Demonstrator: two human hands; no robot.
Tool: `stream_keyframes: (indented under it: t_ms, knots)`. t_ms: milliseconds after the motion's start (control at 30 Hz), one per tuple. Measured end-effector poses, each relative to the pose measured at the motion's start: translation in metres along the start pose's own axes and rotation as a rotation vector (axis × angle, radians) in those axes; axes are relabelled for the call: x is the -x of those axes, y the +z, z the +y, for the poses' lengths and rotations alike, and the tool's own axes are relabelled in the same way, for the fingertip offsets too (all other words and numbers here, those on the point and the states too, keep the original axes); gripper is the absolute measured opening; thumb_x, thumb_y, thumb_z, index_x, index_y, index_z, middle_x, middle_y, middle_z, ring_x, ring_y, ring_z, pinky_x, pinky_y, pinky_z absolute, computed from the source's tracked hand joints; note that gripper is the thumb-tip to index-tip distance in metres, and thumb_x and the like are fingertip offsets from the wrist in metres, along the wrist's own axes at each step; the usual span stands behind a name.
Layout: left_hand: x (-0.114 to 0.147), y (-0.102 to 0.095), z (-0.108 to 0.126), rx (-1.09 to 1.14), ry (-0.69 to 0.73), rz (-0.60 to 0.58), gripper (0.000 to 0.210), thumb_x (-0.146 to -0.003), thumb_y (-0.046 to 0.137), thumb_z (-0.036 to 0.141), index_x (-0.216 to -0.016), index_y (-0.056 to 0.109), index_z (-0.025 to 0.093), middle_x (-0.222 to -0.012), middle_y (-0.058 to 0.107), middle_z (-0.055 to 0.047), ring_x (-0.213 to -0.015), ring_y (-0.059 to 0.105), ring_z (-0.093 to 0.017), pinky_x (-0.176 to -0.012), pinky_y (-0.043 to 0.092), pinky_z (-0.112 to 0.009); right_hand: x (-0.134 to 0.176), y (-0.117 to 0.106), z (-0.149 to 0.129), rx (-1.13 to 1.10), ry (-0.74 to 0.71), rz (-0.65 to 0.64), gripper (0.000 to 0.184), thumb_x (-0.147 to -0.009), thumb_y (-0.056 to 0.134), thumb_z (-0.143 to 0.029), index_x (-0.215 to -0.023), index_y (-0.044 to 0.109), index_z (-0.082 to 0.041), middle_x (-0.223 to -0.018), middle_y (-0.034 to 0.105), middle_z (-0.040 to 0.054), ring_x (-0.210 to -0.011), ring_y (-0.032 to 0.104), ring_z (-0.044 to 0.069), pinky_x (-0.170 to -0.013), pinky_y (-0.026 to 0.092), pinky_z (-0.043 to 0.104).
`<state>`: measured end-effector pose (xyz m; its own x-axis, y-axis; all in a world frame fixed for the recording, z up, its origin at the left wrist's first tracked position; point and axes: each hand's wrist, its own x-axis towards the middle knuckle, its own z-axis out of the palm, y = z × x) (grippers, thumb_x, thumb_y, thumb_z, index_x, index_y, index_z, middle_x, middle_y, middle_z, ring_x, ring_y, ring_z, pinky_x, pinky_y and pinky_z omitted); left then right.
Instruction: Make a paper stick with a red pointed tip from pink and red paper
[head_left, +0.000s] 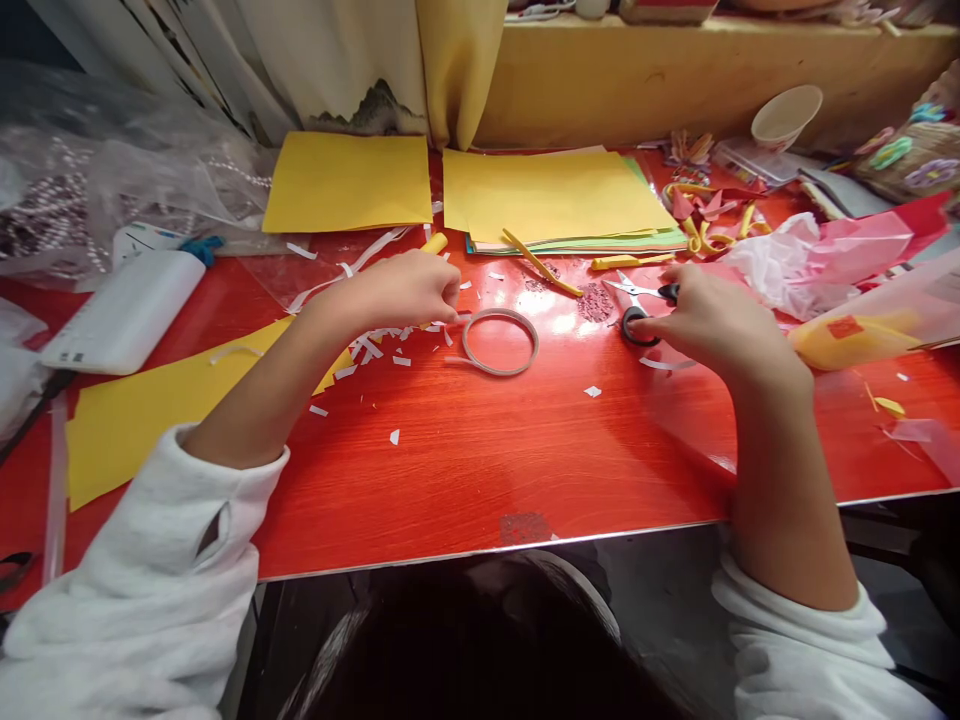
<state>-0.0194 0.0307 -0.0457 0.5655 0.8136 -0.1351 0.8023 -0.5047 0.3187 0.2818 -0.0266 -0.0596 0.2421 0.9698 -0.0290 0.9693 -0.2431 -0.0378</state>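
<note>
My left hand point(420, 285) is closed, its fingertips pinched at the loose end of a thin ring of whitish tape point(538, 345). This ring lies on the red table, and a second loose end points left below my fingers. A yellow paper tube point(435, 243) shows just behind the hand; its contact with the fingers is hidden. At the right, my right hand point(701, 315) grips small scissors point(636, 292) by their black handles. Their blades are spread and point left. Yellow folded strips point(541, 264) lie beyond the scissors, and white paper scraps point(367, 350) are scattered beside my left hand.
Yellow sheets point(349, 185) and a paper stack point(555, 195) line the back. A white bottle-like object point(124, 310) and plastic bags point(150, 180) are at left. Pink wrapping point(840, 255), a white cup point(787, 117) and a woven basket point(915, 155) stand right. The table's front edge point(480, 553) is near.
</note>
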Motion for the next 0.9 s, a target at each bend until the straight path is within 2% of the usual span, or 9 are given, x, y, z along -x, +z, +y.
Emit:
stream_keyframes:
  t_ms: [133,200,267,300,333,433,533,733,900]
  knots:
    - [0.003,-0.012,0.000,0.015,-0.069,0.036,0.025,-0.074,0.059,0.035,-0.089,0.066,0.018,-0.082,0.066,-0.005,-0.072,0.058,-0.017,-0.064,0.036,-0.028,0.000,-0.001,0.001,0.087,-0.031,-0.073,0.034,-0.076,0.054,-0.047,-0.085,0.066,-0.017,-0.095,0.064,0.0158,-0.084,0.057,0.028,-0.061,0.038,0.035]
    - [0.004,-0.016,0.003,0.105,-0.047,0.058,0.029,-0.074,0.059,0.036,-0.095,0.067,0.017,-0.088,0.067,-0.006,-0.078,0.059,-0.017,-0.066,0.038,-0.027,0.000,-0.001,-0.002,0.057,-0.044,0.060,0.034,-0.080,0.053,-0.043,-0.090,0.068,-0.014,-0.100,0.063,0.0195,-0.093,0.056,0.030,-0.068,0.039,0.037]
    - [0.007,-0.019,0.008,0.234,-0.010,0.059,0.029,-0.076,0.058,0.037,-0.094,0.068,0.017,-0.089,0.067,-0.006,-0.081,0.060,-0.017,-0.068,0.039,-0.028,0.002,-0.001,-0.009,-0.102,-0.128,0.288,0.035,-0.084,0.053,-0.038,-0.103,0.066,-0.011,-0.107,0.062,0.0211,-0.101,0.054,0.029,-0.079,0.040,0.039]
    - [0.008,-0.021,0.012,0.303,0.007,0.058,0.028,-0.077,0.058,0.037,-0.092,0.069,0.016,-0.087,0.067,-0.006,-0.080,0.060,-0.017,-0.068,0.040,-0.028,0.004,0.000,-0.015,-0.225,-0.220,0.400,0.036,-0.085,0.054,-0.036,-0.109,0.064,-0.012,-0.110,0.062,0.0197,-0.103,0.054,0.027,-0.084,0.040,0.038]
    - [0.010,-0.022,0.016,0.366,0.028,0.058,0.027,-0.078,0.059,0.038,-0.091,0.069,0.016,-0.085,0.066,-0.006,-0.078,0.060,-0.016,-0.067,0.041,-0.028,0.008,0.002,-0.022,-0.355,-0.355,0.435,0.034,-0.085,0.055,-0.036,-0.110,0.064,-0.014,-0.111,0.062,0.0174,-0.104,0.055,0.025,-0.087,0.041,0.036]
    - [0.016,-0.023,0.033,0.504,0.115,0.038,0.023,-0.078,0.061,0.037,-0.087,0.068,0.017,-0.075,0.063,-0.003,-0.073,0.060,-0.014,-0.064,0.042,-0.027,0.024,0.007,-0.046,-0.688,-0.681,0.258,0.037,-0.083,0.060,-0.040,-0.115,0.059,-0.021,-0.117,0.061,0.0098,-0.105,0.057,0.021,-0.084,0.047,0.035]
    - [0.020,-0.020,0.050,0.609,0.174,0.012,0.015,-0.078,0.062,0.031,-0.082,0.066,0.017,-0.073,0.063,-0.001,-0.071,0.061,-0.013,-0.063,0.045,-0.026,0.040,0.012,-0.065,-0.888,-0.810,0.114,0.036,-0.080,0.064,-0.041,-0.110,0.060,-0.021,-0.112,0.064,0.0069,-0.100,0.059,0.019,-0.084,0.049,0.033]
    - [0.022,-0.008,0.068,0.830,0.151,0.056,0.009,-0.074,0.065,0.018,-0.081,0.060,0.016,-0.082,0.066,0.000,-0.077,0.066,-0.015,-0.068,0.054,-0.027,0.050,0.014,-0.070,-1.244,-0.648,-0.114,0.025,-0.083,0.060,-0.042,-0.094,0.063,-0.019,-0.083,0.068,0.0020,-0.080,0.064,0.014,-0.076,0.052,0.030]
    - [0.019,-0.002,0.069,0.890,0.135,0.093,0.009,-0.076,0.066,0.020,-0.079,0.059,0.016,-0.078,0.066,0.000,-0.076,0.067,-0.015,-0.068,0.055,-0.029,0.048,0.015,-0.069,-1.346,-0.611,-0.178,0.022,-0.082,0.063,-0.038,-0.090,0.063,-0.018,-0.076,0.066,0.0006,-0.075,0.064,0.012,-0.074,0.053,0.028]
